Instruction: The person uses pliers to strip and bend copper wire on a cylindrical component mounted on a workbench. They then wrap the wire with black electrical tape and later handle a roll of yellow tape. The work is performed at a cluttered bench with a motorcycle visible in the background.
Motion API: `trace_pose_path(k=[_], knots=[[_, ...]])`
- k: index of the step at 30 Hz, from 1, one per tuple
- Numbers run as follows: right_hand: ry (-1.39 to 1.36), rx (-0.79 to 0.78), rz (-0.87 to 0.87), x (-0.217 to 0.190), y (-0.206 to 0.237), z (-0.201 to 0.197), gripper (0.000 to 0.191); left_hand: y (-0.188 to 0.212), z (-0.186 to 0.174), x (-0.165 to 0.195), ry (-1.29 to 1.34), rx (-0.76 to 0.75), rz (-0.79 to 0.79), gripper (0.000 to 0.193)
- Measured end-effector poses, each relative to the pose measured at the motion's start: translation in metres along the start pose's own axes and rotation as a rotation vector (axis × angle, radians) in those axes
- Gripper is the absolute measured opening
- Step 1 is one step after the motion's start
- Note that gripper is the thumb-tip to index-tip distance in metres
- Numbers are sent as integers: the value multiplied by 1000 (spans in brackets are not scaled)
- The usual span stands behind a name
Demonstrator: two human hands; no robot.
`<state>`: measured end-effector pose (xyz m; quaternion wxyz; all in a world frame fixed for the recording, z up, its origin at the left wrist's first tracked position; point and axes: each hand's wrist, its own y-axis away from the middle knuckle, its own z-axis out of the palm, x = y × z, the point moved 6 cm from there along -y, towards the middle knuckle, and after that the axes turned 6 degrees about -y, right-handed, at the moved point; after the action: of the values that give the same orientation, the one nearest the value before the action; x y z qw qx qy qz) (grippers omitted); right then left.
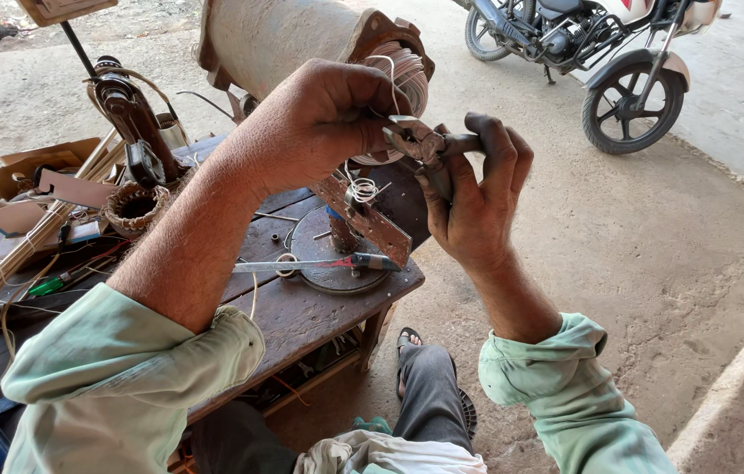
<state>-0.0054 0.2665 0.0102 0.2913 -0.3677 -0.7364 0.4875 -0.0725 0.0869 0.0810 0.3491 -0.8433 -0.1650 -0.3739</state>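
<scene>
Two hands meet, right hand (pixel 474 206) gripping pliers (pixel 424 145), left hand (pixel 323 118) pinching wire (pixel 387 75) above.

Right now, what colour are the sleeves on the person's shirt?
Pale green; both sleeves show clearly in the head view, rolled back at the forearms.

Bench (pixel 301 312) left, motorbike (pixel 600 53) far right. Drum (pixel 275 35) with wire coil (pixel 402 75) behind bench. On bench: round plate (pixel 323 263) near right, screwdriver (pixel 319 263) across it, bracket (pixel 367 219) above. Sticks (pixel 12 263) far left, small coil (pixel 133 209) beside them.
</scene>
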Motion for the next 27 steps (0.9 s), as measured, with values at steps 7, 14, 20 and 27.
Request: trace_pose_path(k=[7,14,20,27], knots=[[-5,59,-33,-2,-1,1,39,-1,1,-2,23,-15,62,11],[2,52,-29,-1,0,3,39,0,2,-3,71,-22,37,13],[-33,121,-49,5,-1,3,44,0,3,1,-15,-4,29,8],[-141,78,-5,17,-1,1,49,0,5,3,13,-6,51,4]])
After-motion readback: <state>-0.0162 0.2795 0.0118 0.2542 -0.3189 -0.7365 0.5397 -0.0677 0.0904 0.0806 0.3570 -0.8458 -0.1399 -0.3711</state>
